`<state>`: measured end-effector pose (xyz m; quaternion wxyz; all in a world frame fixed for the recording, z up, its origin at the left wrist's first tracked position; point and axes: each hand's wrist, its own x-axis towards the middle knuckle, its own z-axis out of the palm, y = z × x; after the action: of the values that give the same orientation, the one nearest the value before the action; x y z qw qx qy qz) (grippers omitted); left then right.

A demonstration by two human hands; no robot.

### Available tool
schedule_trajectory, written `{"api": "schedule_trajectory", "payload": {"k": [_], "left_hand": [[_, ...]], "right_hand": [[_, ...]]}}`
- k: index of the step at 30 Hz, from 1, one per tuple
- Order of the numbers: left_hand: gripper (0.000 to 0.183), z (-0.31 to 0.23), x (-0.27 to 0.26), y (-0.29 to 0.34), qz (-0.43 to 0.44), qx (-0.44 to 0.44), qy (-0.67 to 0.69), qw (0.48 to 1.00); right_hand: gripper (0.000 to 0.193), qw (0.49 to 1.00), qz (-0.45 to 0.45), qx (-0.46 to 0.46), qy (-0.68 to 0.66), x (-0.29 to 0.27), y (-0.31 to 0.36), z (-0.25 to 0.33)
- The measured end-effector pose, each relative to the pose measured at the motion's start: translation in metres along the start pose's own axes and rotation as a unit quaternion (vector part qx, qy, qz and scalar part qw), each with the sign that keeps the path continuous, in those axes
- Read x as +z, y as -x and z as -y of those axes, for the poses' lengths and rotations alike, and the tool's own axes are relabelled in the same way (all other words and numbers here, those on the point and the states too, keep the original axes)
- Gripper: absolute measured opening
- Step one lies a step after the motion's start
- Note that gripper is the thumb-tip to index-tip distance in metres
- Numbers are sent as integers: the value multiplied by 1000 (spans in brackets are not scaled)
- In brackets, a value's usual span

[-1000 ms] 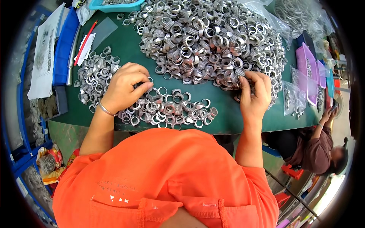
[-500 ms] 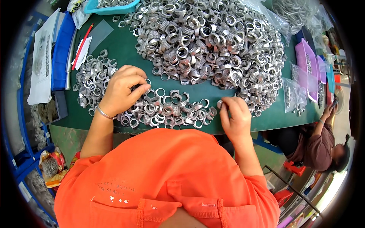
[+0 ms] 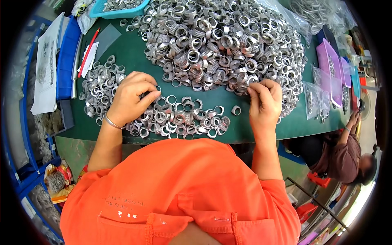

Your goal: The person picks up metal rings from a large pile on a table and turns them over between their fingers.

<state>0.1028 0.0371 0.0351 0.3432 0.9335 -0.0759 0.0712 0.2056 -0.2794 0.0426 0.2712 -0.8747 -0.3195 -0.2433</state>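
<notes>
A large heap of silver-coloured metal rings (image 3: 220,41) covers the far middle of the green table. Smaller ring groups lie closer: a cluster (image 3: 102,85) on the left and a spread (image 3: 183,118) along the near edge. My left hand (image 3: 134,96), with a bangle at the wrist, rests between these two, fingers curled; a ring (image 3: 158,88) shows at its fingertips. At the heap's near right edge, my right hand (image 3: 265,100) pinches with thumb and index finger; what is between them is mostly hidden, apparently a ring. One single ring (image 3: 236,110) lies alone left of that wrist.
A red pencil (image 3: 89,53) and white paper lie at the left, beside a blue bin (image 3: 67,61). A turquoise basket (image 3: 118,12) stands far left. Purple trays (image 3: 328,69) and plastic bags (image 3: 314,100) line the right side. Another person (image 3: 343,157) sits beyond, at right.
My right hand has moved up and right from the near spread to the heap's edge. The ring it held now lies alone on the table. My left hand has barely moved.
</notes>
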Motion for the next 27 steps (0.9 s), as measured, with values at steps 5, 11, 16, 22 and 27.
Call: {"api": "schedule_trajectory", "payload": {"k": [5, 11, 16, 22, 27], "left_hand": [[9, -1, 0, 1, -3, 2, 2, 1000], [9, 0, 0, 2, 1, -2, 10, 1000], [9, 1, 1, 1, 2, -1, 12, 1000], [8, 1, 0, 1, 6, -3, 8, 1000], [9, 3, 0, 0, 7, 5, 9, 1000]], "right_hand": [[10, 917, 10, 196, -347, -8, 19, 1], [10, 817, 37, 248, -520, -11, 32, 1], [10, 836, 33, 220, -502, -15, 34, 0], [17, 983, 129, 35, -128, -25, 39, 3], [17, 972, 170, 37, -158, -20, 52, 7]]}}
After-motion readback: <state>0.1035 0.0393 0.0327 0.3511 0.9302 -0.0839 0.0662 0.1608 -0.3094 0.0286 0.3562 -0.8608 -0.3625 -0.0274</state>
